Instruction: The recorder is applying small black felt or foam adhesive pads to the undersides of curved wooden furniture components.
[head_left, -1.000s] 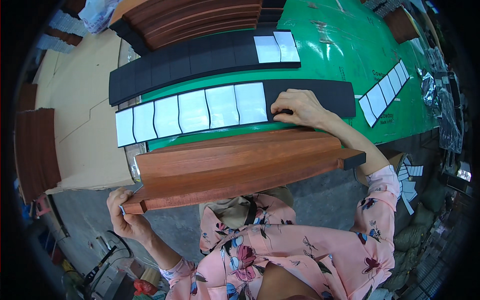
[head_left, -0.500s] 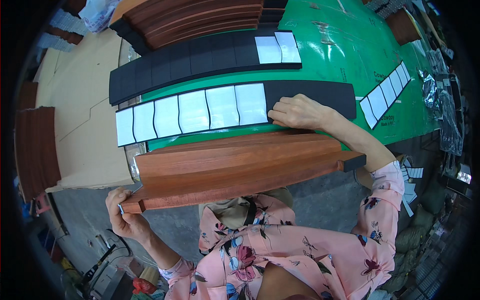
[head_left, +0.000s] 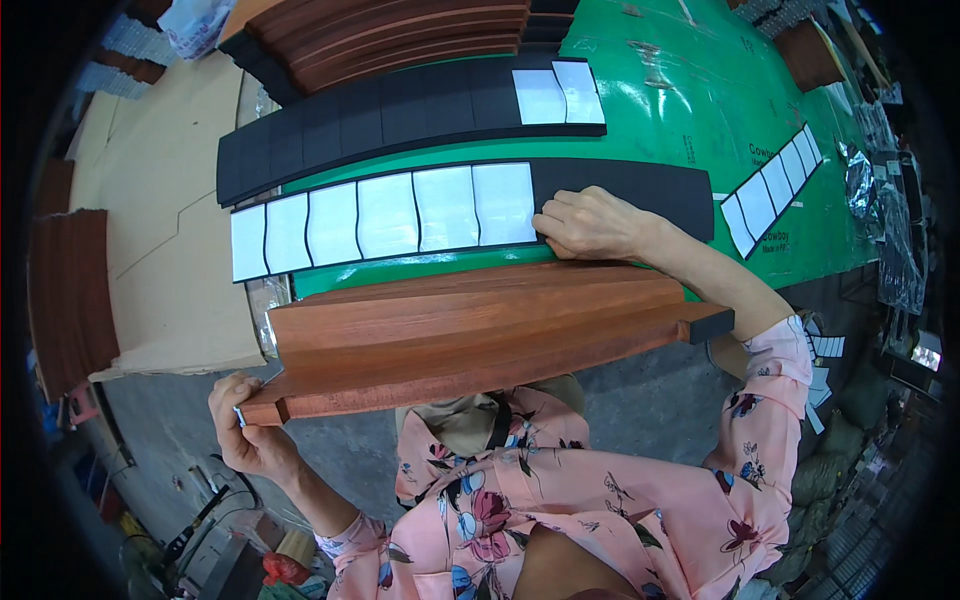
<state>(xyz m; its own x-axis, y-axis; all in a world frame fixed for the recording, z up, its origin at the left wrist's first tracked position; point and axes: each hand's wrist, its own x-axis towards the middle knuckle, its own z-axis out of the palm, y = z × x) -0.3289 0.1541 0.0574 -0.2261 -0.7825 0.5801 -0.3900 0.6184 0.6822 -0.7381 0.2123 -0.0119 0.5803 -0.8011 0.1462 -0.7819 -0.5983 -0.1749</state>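
Observation:
A reddish-brown wooden board (head_left: 480, 325) with a black end block (head_left: 706, 325) at its right lies at the table's near edge. My left hand (head_left: 245, 425) is closed round its left end, where a small whitish piece (head_left: 240, 415) shows. Beyond the board lies a long black strip (head_left: 640, 190), its left part covered by white backing pieces (head_left: 388, 217). My right hand (head_left: 590, 222) rests on this strip, fingers curled and pressed together at the right edge of the last white piece. Its fingertips are hidden, so anything pinched there cannot be seen.
Another black strip (head_left: 360, 127) with two white pieces lies farther back, before stacked wooden boards (head_left: 390, 30). A short strip of white pieces (head_left: 770, 190) lies on the green sheet (head_left: 660, 110) at right. Brown cardboard (head_left: 180, 250) covers the left side.
The left end of the near black strip has shifted slightly away from me. Both hands and the wooden board have barely moved.

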